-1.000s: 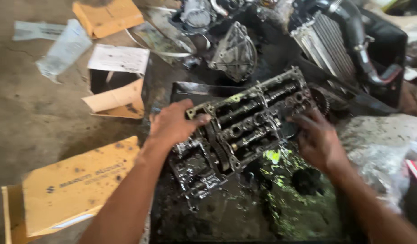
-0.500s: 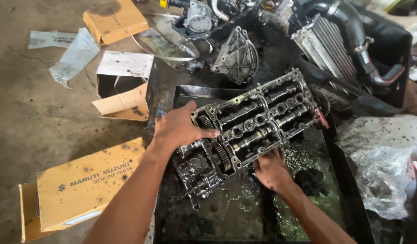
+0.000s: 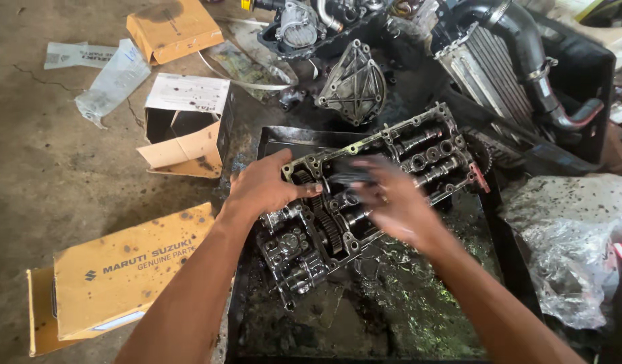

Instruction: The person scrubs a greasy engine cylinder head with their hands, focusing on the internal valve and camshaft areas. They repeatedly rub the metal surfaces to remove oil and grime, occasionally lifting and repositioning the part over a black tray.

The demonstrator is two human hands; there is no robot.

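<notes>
A greasy cylinder head (image 3: 419, 152) with two camshafts and a chain lies tilted in a black oily tray (image 3: 365, 317). My left hand (image 3: 263, 189) grips its near-left corner, thumb over the edge by the sprocket. My right hand (image 3: 392, 202) is blurred above the middle of the head, fingers spread over the cam bores. Whether it holds anything is unclear. A smaller oily metal part (image 3: 294, 259) sits against the head's lower left end.
Yellow cardboard box (image 3: 122, 276) lies left of the tray; an opened box (image 3: 186, 128) and another yellow box (image 3: 172, 27) lie beyond. Engine cover (image 3: 354, 81), intercooler with hose (image 3: 506, 61) and crumpled plastic sheet (image 3: 574, 236) surround the tray.
My right hand went from the head's right end, down under its near edge, then up over the middle of the head. My left hand kept its grip.
</notes>
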